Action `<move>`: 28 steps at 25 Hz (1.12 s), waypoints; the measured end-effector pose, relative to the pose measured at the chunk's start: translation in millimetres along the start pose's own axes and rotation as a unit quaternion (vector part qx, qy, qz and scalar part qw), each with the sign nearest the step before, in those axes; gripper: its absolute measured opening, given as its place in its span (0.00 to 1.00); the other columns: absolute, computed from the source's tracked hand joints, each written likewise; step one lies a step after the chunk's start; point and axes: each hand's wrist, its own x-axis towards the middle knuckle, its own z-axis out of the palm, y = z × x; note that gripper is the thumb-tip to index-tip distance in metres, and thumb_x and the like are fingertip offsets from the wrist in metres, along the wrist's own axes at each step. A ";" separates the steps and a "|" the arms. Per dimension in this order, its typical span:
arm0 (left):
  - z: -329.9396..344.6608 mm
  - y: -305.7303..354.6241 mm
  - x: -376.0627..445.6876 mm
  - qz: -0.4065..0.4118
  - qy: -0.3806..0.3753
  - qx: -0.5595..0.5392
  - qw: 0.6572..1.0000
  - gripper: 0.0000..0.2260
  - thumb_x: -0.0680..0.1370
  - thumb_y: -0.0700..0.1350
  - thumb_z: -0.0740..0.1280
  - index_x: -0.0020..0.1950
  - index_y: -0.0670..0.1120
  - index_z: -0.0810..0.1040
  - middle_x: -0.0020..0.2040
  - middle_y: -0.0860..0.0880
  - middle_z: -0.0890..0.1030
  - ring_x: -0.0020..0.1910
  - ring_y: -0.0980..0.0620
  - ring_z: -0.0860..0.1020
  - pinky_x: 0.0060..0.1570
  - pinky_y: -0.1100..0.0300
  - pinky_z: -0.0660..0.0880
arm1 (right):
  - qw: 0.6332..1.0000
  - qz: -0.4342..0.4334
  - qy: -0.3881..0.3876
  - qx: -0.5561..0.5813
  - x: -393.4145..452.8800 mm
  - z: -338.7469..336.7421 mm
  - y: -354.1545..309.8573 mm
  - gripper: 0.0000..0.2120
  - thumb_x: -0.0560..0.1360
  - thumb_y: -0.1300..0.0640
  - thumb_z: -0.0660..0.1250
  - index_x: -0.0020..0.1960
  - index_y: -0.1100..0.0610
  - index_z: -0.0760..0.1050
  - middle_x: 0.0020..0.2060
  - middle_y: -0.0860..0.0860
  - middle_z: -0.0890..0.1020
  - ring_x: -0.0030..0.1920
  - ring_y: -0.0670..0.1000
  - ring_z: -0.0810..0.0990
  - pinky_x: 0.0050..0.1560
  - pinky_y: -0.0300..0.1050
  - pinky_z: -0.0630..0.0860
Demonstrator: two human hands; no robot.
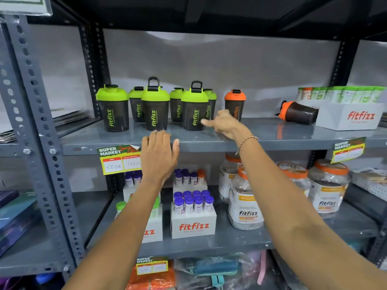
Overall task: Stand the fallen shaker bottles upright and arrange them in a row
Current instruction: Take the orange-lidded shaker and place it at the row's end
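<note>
Several green-lidded dark shaker bottles (155, 105) stand upright on the grey metal shelf (261, 141), in a front and a back row. An orange-lidded shaker (235, 102) stands upright to their right. Another orange-lidded shaker (298, 113) lies on its side further right, lid pointing left. My left hand (158, 155) hovers open at the shelf's front edge, below the middle green shaker, holding nothing. My right hand (225, 124) rests over the shelf just in front of the upright orange shaker, fingers spread toward the green ones, empty.
A white fitfizz box (349, 117) of green tubes stands right of the fallen shaker. Lower shelf holds tube boxes (193, 225) and large jars (246, 204). Price tags (120, 161) hang on the shelf edge. Perforated uprights (35, 114) frame the left.
</note>
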 end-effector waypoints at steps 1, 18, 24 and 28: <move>2.9 13.9 0.3 0.011 -0.008 0.001 1.000 0.19 0.81 0.52 0.54 0.50 0.40 0.77 0.49 0.42 0.80 0.49 0.40 0.76 0.51 0.47 0.69 | 1.000 -0.001 0.015 0.028 -0.2 -16.3 2.7 0.37 0.72 0.59 0.73 0.73 0.63 0.56 0.60 0.55 0.74 0.57 0.53 0.76 0.59 0.49 0.73; 57.2 189.9 29.0 0.027 0.072 0.067 0.995 0.19 0.82 0.52 0.54 0.43 0.42 0.77 0.39 0.44 0.79 0.38 0.41 0.75 0.43 0.48 0.67 | 0.817 0.020 0.263 -0.513 105.7 -272.3 83.8 0.31 0.75 0.58 0.65 0.73 0.67 0.57 0.72 0.66 0.64 0.74 0.64 0.60 0.72 0.59 0.58; 69.8 188.0 27.9 0.017 0.139 0.055 0.989 0.20 0.81 0.51 0.53 0.44 0.41 0.80 0.40 0.43 0.80 0.37 0.41 0.76 0.44 0.49 0.69 | 0.796 0.031 0.259 -0.545 121.3 -298.2 85.6 0.27 0.75 0.51 0.65 0.69 0.64 0.66 0.66 0.61 0.72 0.68 0.61 0.69 0.67 0.53 0.64; 71.5 189.8 28.9 0.019 0.153 0.062 0.986 0.21 0.81 0.50 0.53 0.43 0.41 0.79 0.38 0.43 0.79 0.35 0.42 0.75 0.43 0.49 0.68 | 0.808 0.007 0.248 -0.534 119.4 -286.8 75.3 0.28 0.72 0.51 0.69 0.68 0.61 0.69 0.65 0.58 0.74 0.66 0.57 0.72 0.63 0.50 0.69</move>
